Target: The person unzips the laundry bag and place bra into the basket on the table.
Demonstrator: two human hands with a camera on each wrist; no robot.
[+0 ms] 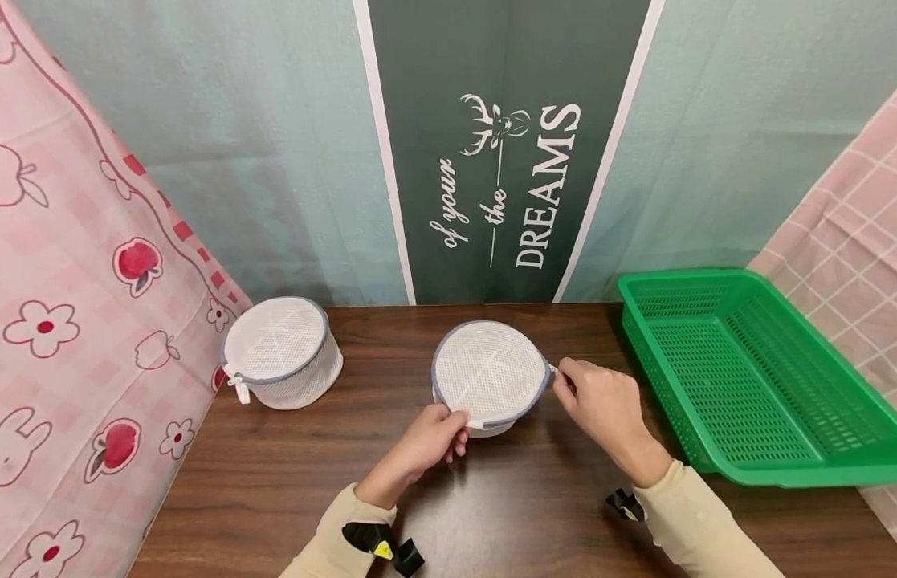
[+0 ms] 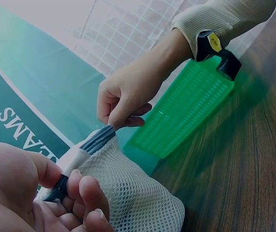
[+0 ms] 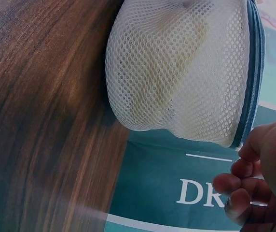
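Nearest: beige sleeves (image 1: pixel 332 539) with black wrist mounts (image 1: pixel 367 536), forearms coming in from both sides of the bag; left hand (image 1: pixel 428 437) pinches the near rim of a white, round, drum-shaped mesh bag with grey-blue zip edging (image 1: pixel 491 369), thumb on top by a small white fabric tab (image 1: pixel 475 424), fingers curled below; probably there to anchor the rim so the soft wall doesn't give; right hand (image 1: pixel 601 401) pinches the rim's right end, thumb against curled forefinger, rest of the fingers folded in; can't tell if it has the puller or just the band end, fingertips hide it; rim is drawn to a slight point there, so likely the two hands keep the edging taut between them; bag sits mid-desk between both hands, lid side up, which leaves the zip line reachable; can't tell if its base bears fully on the dark brown wood-grain desk (image 1: pixel 506 514); off to the left, untouched, a matching white mesh drum bag (image 1: pixel 278 345) stands upright, own white tab hanging at the front, well out of the way; right side, a green rectangular plastic basket (image 1: pixel 668 401), open top up, just beyond the right forearm, within easy reach; behind it all, a teal cloth backdrop (image 1: pixel 260 160) with white lettering
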